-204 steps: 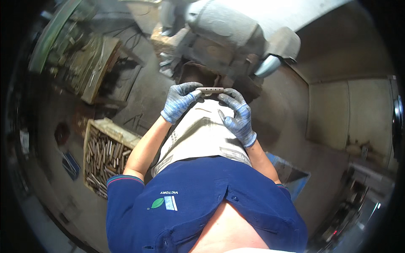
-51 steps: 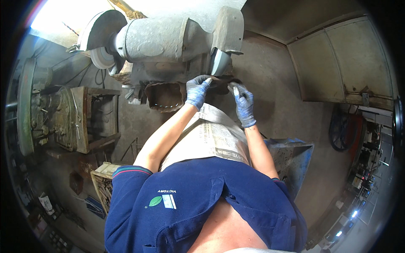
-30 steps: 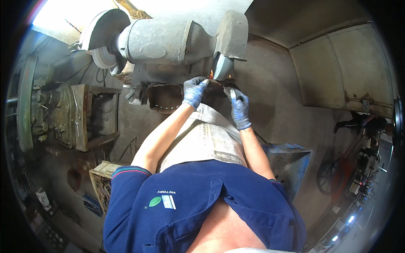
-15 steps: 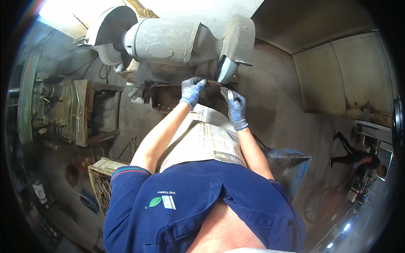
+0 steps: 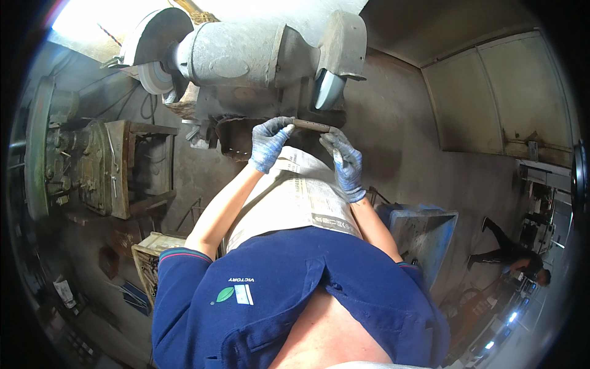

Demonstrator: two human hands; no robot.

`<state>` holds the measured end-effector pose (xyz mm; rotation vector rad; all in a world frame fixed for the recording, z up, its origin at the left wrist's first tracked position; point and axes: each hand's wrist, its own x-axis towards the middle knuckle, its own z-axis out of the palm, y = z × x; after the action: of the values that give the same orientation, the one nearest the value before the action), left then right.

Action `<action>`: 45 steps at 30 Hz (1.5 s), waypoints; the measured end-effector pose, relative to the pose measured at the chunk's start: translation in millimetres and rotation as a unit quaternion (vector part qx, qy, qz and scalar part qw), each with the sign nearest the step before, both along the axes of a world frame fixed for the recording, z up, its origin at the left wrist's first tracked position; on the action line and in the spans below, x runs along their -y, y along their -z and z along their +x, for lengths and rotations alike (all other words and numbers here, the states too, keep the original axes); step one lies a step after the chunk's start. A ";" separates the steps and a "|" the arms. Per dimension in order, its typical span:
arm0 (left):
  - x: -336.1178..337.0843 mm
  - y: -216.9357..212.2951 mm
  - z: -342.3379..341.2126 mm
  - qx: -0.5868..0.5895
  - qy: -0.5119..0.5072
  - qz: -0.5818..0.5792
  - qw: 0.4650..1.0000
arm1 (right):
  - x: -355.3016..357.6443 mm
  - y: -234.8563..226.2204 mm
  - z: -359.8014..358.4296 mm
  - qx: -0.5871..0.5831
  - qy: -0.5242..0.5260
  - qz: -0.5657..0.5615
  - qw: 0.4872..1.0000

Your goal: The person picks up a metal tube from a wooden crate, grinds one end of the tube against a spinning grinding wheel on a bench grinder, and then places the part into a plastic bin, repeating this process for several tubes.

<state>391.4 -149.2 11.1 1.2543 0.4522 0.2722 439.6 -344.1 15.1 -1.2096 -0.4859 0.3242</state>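
Note:
A short, dark brown metal bar (image 5: 311, 125) spans the space between my two gloved hands, nearly level. My left hand (image 5: 268, 144) pinches its left end between thumb and fingers. At the other end, the fingers of my right hand (image 5: 345, 161) close on the bar. Just beyond it is the right-hand wheel (image 5: 330, 91) of a large grey bench grinder (image 5: 236, 58); a small gap shows between wheel and bar. Both gloves are blue and grey, dirty at the fingertips.
The grinder's left wheel (image 5: 155, 78) sits partly under its guard. A rusty metal tray (image 5: 230, 136) lies below the motor. To the left stand a green machine (image 5: 92, 163) and a crate of metal parts (image 5: 142, 249). On the right are a blue bin (image 5: 452, 230) and a distant person (image 5: 513, 252).
The bar has come away from the right-hand wheel toward me, and more of its length shows. My left hand has shifted slightly left. The view has moved a little too.

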 end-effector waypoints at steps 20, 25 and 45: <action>0.2 -22.6 2.6 -0.022 0.045 0.045 0.998 | 13.9 -30.5 8.4 0.240 0.051 -0.218 0.945; 9.9 14.1 41.1 -0.032 0.051 -0.005 0.998 | 12.1 15.4 39.2 0.086 0.081 -0.138 0.983; -17.0 42.0 45.8 -0.056 -0.010 0.002 0.998 | -27.8 33.2 41.2 -0.095 0.056 -0.062 0.992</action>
<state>437.2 -132.2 -30.9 1.2738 0.5609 0.2205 480.8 -316.3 -18.1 -1.3076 -0.2342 0.3728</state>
